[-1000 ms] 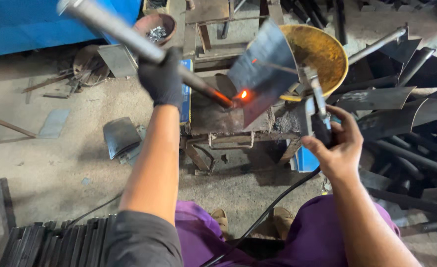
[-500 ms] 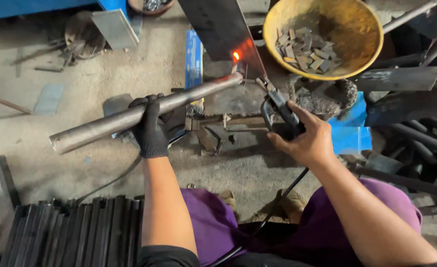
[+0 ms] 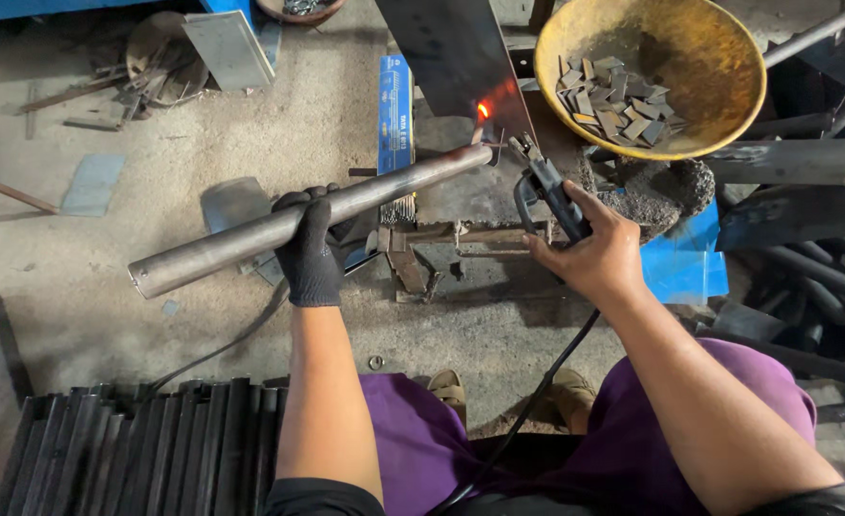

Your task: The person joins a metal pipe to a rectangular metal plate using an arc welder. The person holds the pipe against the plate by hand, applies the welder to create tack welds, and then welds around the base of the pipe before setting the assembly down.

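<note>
Down at the bottom edge we have purple trousers [image 3: 413, 449] across our knees, and a stack of dark steel bars [image 3: 136, 444] lying on the floor by our left leg. Up from there, our left hand [image 3: 312, 250], in a black glove, has its fingers wrapped tight round a long grey steel pipe [image 3: 298, 218], which slants up from lower left to upper right. Over on the other side, our bare right hand [image 3: 589, 253] is closed round the black electrode holder [image 3: 548, 196], its black cable [image 3: 537, 392] trailing back between our legs. Just beyond, the pipe's far end meets the lower edge of a flat steel blade plate [image 3: 446, 48], and right at that joint there's an orange glow [image 3: 482, 110]. A blue box [image 3: 395, 110] lies beside the plate on the floor. Farther right, a yellow metal bowl [image 3: 728, 57] holds small cut steel pieces [image 3: 618, 100], and at the top left, scrap plates [image 3: 222, 48] rest on the concrete.
</note>
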